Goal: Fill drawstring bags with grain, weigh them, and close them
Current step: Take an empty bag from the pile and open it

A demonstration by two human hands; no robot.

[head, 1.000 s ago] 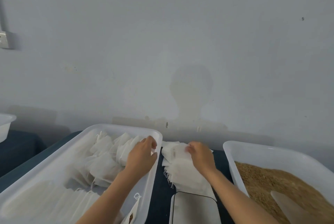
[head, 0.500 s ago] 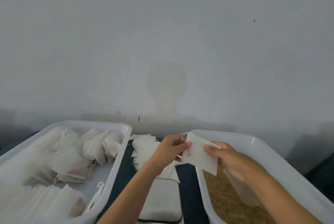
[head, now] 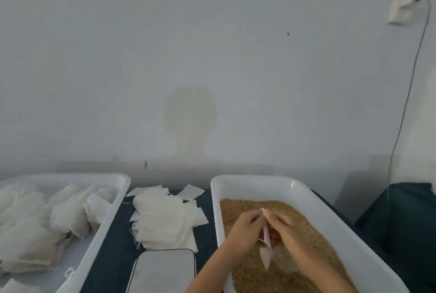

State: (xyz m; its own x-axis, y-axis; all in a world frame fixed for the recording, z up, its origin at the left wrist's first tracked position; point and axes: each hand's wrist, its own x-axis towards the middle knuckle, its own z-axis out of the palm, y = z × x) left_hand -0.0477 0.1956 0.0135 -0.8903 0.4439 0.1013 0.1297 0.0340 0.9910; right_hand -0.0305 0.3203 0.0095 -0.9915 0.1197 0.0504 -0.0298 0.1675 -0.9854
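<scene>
While held edge-on over granular brown grain (head: pixel 311 226), thin white drawstring bag (head: pixel 266 245) is pinched by left hand (head: pixel 245 229) and right hand (head: pixel 286 229).

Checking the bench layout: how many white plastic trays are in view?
2. The left tray holds filled bags; the right tray holds grain, under both hands. Others may lie outside the frame.

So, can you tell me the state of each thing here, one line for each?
Bag in hands: empty, flat, held over the grain.
Left hand: pinches the bag's top.
Right hand: pinches the bag's top.
Grain tray: holds grain.
Pile of bags: empty, flat, loose on the table.
Left tray: holds filled bags.
</scene>
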